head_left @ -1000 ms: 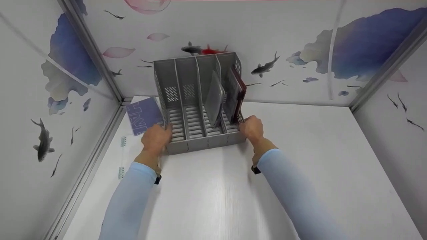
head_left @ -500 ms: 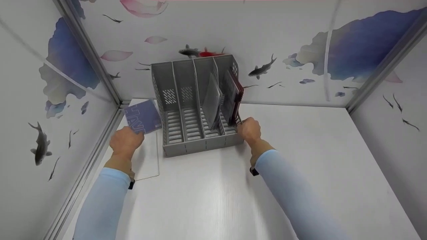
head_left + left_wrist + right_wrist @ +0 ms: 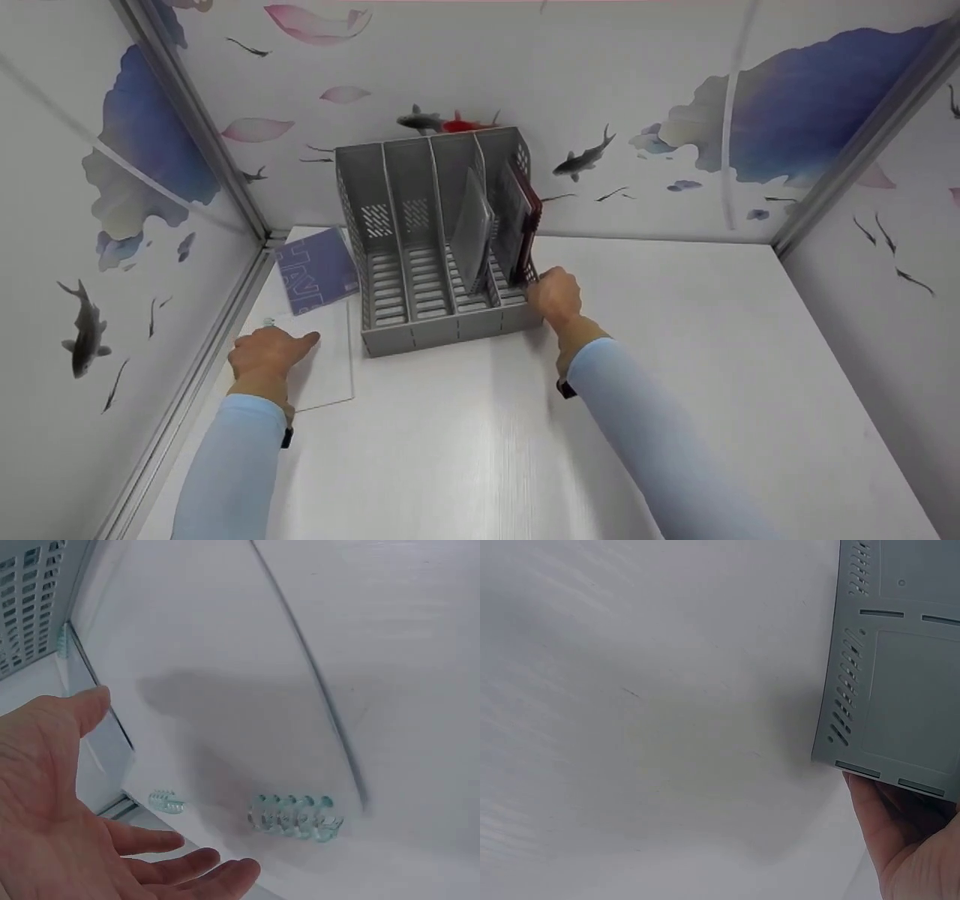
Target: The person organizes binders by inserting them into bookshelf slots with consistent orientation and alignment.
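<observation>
A grey desktop file organizer [image 3: 450, 336] with several upright slots stands at the back of the white table. My right hand [image 3: 556, 298] grips its front right corner; in the right wrist view the fingers [image 3: 877, 821] curl under the organizer's edge. My left hand [image 3: 266, 356] hovers over a white loose-leaf notebook [image 3: 330, 367] lying flat on the left, holding nothing. The left wrist view shows that hand's fingers [image 3: 161, 840] apart and relaxed, near the notebook's clear binding rings [image 3: 296, 817]. Part of the notebook is hidden under the hand.
A blue-purple notebook [image 3: 315, 271] lies left of the organizer, overlapping the white one. A translucent notebook [image 3: 472, 232] and a dark red one [image 3: 525, 225] stand in the two right slots. Walls with fish prints [image 3: 585, 161] enclose the table on the back and sides.
My left hand has let go of the organizer's front left corner and moved left and nearer, over the white notebook. My right hand keeps its grip on the right corner.
</observation>
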{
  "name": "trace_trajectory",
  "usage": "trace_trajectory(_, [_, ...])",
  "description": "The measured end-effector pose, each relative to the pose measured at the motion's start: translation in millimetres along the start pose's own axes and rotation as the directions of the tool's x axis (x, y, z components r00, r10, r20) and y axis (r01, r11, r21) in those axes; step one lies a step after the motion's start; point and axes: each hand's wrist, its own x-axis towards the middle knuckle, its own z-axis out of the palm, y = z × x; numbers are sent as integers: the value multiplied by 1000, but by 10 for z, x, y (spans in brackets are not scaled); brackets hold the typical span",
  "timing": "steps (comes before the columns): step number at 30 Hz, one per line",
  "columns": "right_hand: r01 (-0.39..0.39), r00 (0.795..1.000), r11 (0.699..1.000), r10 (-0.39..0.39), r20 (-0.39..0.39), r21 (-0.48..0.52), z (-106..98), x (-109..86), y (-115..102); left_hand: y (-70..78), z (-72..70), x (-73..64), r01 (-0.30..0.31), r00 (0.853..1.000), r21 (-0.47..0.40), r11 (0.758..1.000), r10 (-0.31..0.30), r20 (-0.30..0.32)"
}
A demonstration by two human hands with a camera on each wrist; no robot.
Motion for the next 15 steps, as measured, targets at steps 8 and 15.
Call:
trace_trajectory(8, [10,1000,1000,-10,-4,-7,-25,-24,-13,73,84,71,39,999,60,997,-41,24])
trace_trajectory(15, [3,1000,1000,-3,-6,11,-18,-35,-2,66,134,118,44,998,19,999,-44,37])
